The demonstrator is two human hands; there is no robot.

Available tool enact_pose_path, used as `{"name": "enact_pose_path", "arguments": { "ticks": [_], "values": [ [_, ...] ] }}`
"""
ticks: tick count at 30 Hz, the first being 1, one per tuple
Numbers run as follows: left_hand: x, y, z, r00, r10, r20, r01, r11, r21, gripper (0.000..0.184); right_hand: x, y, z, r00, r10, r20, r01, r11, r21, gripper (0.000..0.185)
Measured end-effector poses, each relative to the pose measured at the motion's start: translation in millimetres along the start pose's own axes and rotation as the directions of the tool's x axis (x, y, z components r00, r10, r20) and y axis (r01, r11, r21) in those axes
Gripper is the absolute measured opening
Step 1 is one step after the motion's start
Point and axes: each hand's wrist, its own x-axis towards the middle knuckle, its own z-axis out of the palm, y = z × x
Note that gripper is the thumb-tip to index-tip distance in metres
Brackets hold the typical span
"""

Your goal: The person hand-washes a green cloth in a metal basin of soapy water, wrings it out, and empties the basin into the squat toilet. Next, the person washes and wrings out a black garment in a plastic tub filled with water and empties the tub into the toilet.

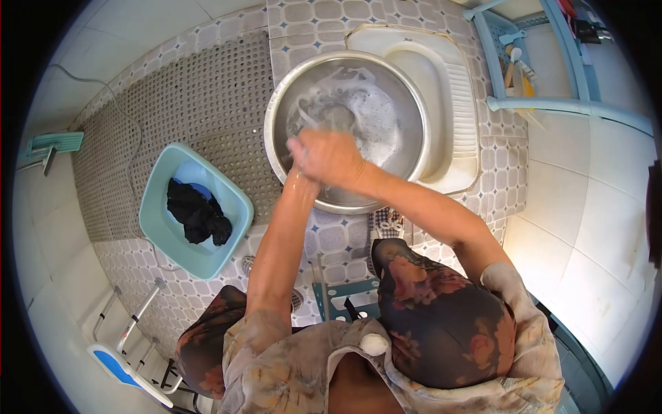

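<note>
Over a large metal basin [416, 162] of soapy water [376, 114], my two hands are close together near its front left rim. My right hand [332, 157] is closed and lies across my left hand [303, 153]. Most of my left hand is hidden under it, and its fingers do not show. The left wrist looks wet. A pale streak in the water just beyond the hands could be foam or cloth; I cannot tell which. What the right fingers hold, if anything, is blurred and covered.
Left of the basin, a light-blue tub [155, 231] holds black cloth [198, 212]. The basin rests partly on a white squat toilet [455, 148]. A perforated grey mat [193, 96] covers the floor at the left. A blue shelf [545, 105] with brushes stands at the right.
</note>
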Motion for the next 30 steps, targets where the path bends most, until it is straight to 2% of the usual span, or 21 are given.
{"name": "enact_pose_path", "arguments": {
  "ticks": [2,4,6,7,10,11,13,15,16,17,18,19,20,21,23,24,27,28,29,30],
  "values": [
    [-1,-2,11,0.996,-0.040,-0.079,0.040,0.999,-0.005,0.038,13,57,20,0.987,0.032,0.159,-0.014,0.993,-0.118,0.033],
    [0,-11,19,0.986,-0.073,-0.152,0.067,0.997,-0.046,0.034,20,107,31,0.950,0.225,0.218,-0.184,0.963,-0.196,0.035],
    [6,-14,26,0.976,-0.097,-0.195,0.073,0.989,-0.125,0.028,14,108,27,0.944,0.305,0.125,-0.289,0.948,-0.131,0.035],
    [7,-15,28,0.962,-0.037,-0.269,0.003,0.992,-0.124,0.026,11,112,22,0.935,0.344,0.084,-0.335,0.937,-0.102,0.036],
    [-5,8,29,0.872,0.267,-0.411,-0.274,0.961,0.042,0.028,12,140,13,0.861,0.491,0.137,-0.476,0.870,-0.127,0.033],
    [-13,17,33,0.843,0.315,-0.435,-0.279,0.949,0.148,0.053,5,144,9,0.877,0.468,0.107,-0.445,0.877,-0.180,0.031],
    [-9,25,24,0.784,0.502,-0.366,-0.386,0.855,0.346,0.055,-3,144,-10,0.916,0.398,0.040,-0.368,0.878,-0.305,0.033],
    [-5,22,17,0.724,0.622,-0.297,-0.460,0.757,0.465,0.059,-8,122,-19,0.987,0.155,-0.042,-0.159,0.912,-0.377,0.043],
    [-2,17,15,0.703,0.637,-0.315,-0.430,0.735,0.525,0.060,-11,108,-19,0.997,0.029,-0.074,-0.058,0.908,-0.414,0.051],
    [1,11,13,0.682,0.653,-0.329,-0.395,0.708,0.586,0.061,-14,97,-16,1.000,0.023,-0.009,-0.025,0.933,-0.359,0.065],
    [1,7,14,0.658,0.672,-0.339,-0.357,0.675,0.646,0.062,-16,99,-12,0.992,0.089,0.091,-0.055,0.946,-0.319,0.064],
    [2,1,19,0.615,0.666,-0.422,-0.288,0.688,0.666,0.065,-19,103,-7,0.970,0.145,0.193,-0.086,0.956,-0.282,0.063],
    [1,-2,20,0.688,0.540,-0.484,-0.229,0.795,0.562,0.065,-22,109,-2,0.936,0.191,0.297,-0.117,0.961,-0.249,0.062],
    [-7,1,26,0.749,0.402,-0.526,-0.160,0.881,0.445,0.065,-23,119,4,0.905,0.281,0.318,-0.226,0.953,-0.201,0.056],
    [-30,12,45,0.840,0.091,-0.536,0.030,0.977,0.213,0.065,-27,115,-16,0.923,0.253,0.291,-0.255,0.966,-0.031,0.048],
    [-29,12,43,0.870,0.011,-0.492,0.050,0.993,0.111,0.063,-28,110,-27,0.930,0.243,0.275,-0.267,0.962,0.053,0.045],
    [-21,14,35,0.937,-0.194,-0.290,0.154,0.976,-0.156,0.058,-32,97,-49,0.995,0.056,0.077,-0.081,0.922,0.380,0.039],
    [-21,20,36,0.948,-0.246,-0.203,0.205,0.957,-0.203,0.057,-31,91,-57,0.971,0.133,0.201,-0.228,0.772,0.594,0.040],
    [-19,25,36,0.950,-0.290,-0.113,0.256,0.935,-0.245,0.055,-30,86,-65,0.927,0.170,0.335,-0.371,0.555,0.744,0.041],
    [-10,22,31,0.972,-0.230,-0.047,0.208,0.937,-0.281,0.052,-28,83,-68,0.868,0.163,0.470,-0.497,0.294,0.816,0.041]
  ]
}}
